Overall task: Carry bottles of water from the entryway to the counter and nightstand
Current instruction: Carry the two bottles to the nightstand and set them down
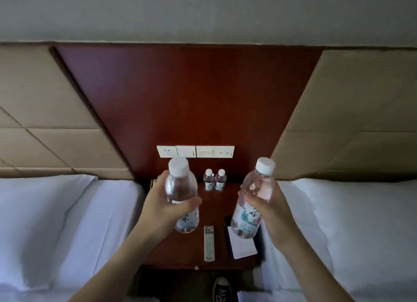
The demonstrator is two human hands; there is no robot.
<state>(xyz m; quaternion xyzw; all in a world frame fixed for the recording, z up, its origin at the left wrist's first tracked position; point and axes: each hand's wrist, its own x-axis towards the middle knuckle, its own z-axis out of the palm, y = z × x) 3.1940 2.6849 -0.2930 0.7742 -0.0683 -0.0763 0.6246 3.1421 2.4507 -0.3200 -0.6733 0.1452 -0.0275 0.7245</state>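
Both forearms reach in from the near edge; our left hand (162, 202) grips one water bottle (181, 195) round the middle, our right hand (268, 202) grips a second water bottle (250, 202), both upright, caps tilted slightly inward, held above the nightstand (180, 249). Two small bottles (214, 179) already stand at the far edge by the switch panel (195, 151). We'd lower ours beside those, bases flat, avoiding the remote (209, 243) and paper card (242, 245) on the near right.

The brown nightstand (178, 254) stands between two beds. On it are two small bottles (214, 180) at the back, a remote (209, 243), and a white paper (242, 247).
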